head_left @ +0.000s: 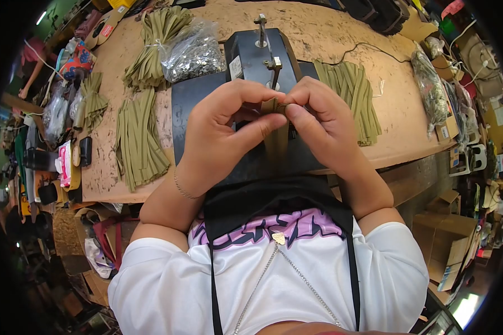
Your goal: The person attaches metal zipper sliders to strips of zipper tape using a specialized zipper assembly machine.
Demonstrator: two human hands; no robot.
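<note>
Both hands meet at the middle of the head view, in front of a dark machine (246, 53) with upright metal posts. My left hand (229, 125) pinches an olive webbing strap (270, 105) between thumb and forefinger. My right hand (321, 117) has its thumb and fingertip closed on the same strap, close beside the left fingertips. A blurred length of it seems to hang below the hands. Whether a small fitting sits between the fingertips cannot be made out.
Olive straps lie in a flat pile (142, 139) at left, another pile (352, 100) at right, and a tied bundle (156, 44) behind. A clear plastic bag of small metal pieces (194, 56) stands beside the bundle. A black cable (374, 47) crosses the table.
</note>
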